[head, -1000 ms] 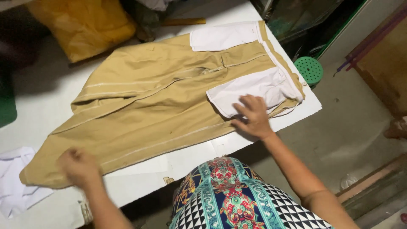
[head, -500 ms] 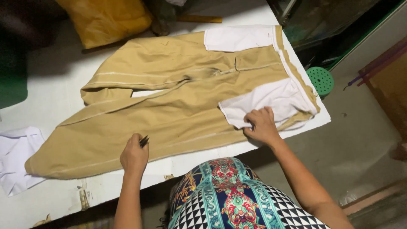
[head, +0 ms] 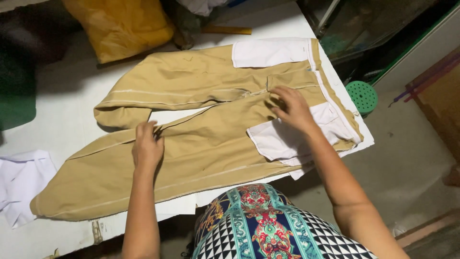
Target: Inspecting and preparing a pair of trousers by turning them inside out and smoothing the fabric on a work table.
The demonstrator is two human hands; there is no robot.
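Right now you are spreading and straightening a pair of tan trousers [head: 191, 144] laid inside-out on the white worktop [head: 57, 124], and that looks like the step in hand: getting the two legs to lie flat and apart. Your left hand [head: 147, 146] rests palm-down on the near leg at about 9 o'clock from the crotch, fingers together and curled a little, pressing the cloth at the inner seam rather than clamped on it. Your right hand [head: 293, 109] sits on the seat area just at 3 o'clock from the crotch, fingers spread and bent, fingertips touching the fabric; I cannot tell whether it pinches a fold.

By my reading, the next move calls for holding one side steady while the other smooths outward, since the far leg is folded back on itself at its end, at about 10 o'clock.

As for the trousers: waistband toward 2 o'clock, legs running to 8 o'clock, pale seam lines showing along each leg. Two white pocket linings show, one [head: 270, 52] at the far side by the waistband, the other [head: 292, 139] nearer you, under your right wrist. A white cloth [head: 21, 180] lies at the worktop's 8 o'clock corner, just beside the near leg's hem, and a yellow bag [head: 120, 24] sits at 11 o'clock, well apart.
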